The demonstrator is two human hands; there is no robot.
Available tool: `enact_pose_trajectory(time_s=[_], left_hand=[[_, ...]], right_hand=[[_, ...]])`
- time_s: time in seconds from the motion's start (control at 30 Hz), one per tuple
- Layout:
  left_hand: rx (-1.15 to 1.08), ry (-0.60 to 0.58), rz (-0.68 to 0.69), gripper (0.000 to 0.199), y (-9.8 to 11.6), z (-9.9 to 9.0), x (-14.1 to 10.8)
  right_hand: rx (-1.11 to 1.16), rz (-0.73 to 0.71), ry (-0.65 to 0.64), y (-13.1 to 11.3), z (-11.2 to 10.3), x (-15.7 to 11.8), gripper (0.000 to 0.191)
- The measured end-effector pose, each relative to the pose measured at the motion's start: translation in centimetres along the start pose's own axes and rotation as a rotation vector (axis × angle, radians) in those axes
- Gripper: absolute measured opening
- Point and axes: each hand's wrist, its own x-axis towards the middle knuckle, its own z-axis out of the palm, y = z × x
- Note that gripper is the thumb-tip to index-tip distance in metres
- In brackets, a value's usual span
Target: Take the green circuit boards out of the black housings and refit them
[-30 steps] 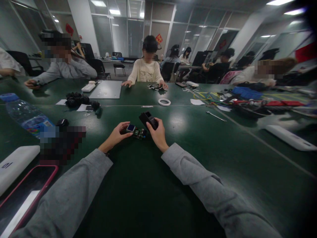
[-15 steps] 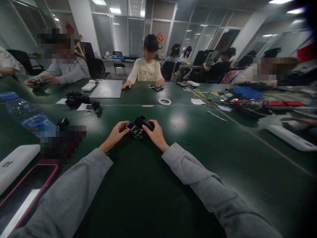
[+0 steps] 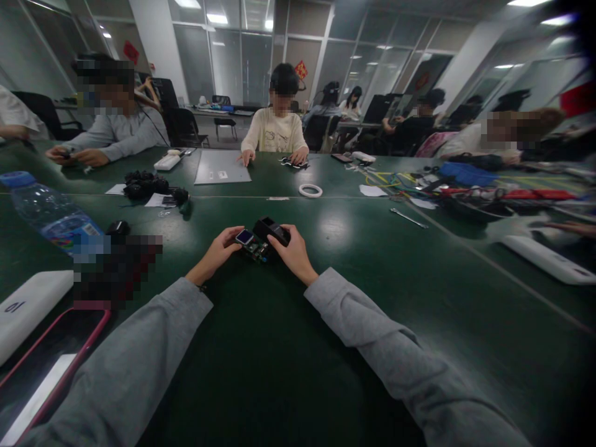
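My left hand point(image 3: 218, 251) grips the left end of a small circuit board point(image 3: 257, 249) that carries a little square screen point(image 3: 244, 236). In my right hand point(image 3: 294, 251) is a black rectangular case point(image 3: 274, 230), held between thumb and fingers. The case sits just above and to the right of the board, and the two overlap or nearly touch in view. Small parts show along the board's lower right edge. Both hands are close together over the green table point(image 3: 261, 347). The fingertips behind the case are partly hidden.
A bottle point(image 3: 51, 214), a white power bank point(image 3: 35, 310) and a phone point(image 3: 56, 354) are at the left. Ahead lie a white ring point(image 3: 310, 190), black cables point(image 3: 146, 185) and a wrench point(image 3: 408, 218). Across the table a person point(image 3: 275, 130) touches a silver laptop point(image 3: 222, 167).
The silver laptop across the table has shifted right, and that person's hand now lies at its edge. My hands, the board and the case have hardly moved.
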Motion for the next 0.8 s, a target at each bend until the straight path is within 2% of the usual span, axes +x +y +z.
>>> enact_pose_trajectory(time_s=[0.17,0.33,0.57,0.8], left_hand=[[0.064,0.013,-0.018,0.053,0.5,0.0,-0.2],[0.129,0.028,-0.016,0.054,0.6,0.1,-0.4],[0.234,0.055,-0.039,0.058,1.4,0.2,-0.8],[0.317,0.036,-0.036,0.061,1.5,0.3,-0.7]], right_hand=[[-0.026,0.08,0.129,1.0,0.2,0.3,0.041],[-0.062,0.064,0.209,1.8,0.3,0.5,0.043],[-0.075,0.045,0.222,1.9,0.2,0.4,0.049],[-0.081,-0.06,0.178,0.1,-0.4,0.0,0.041]])
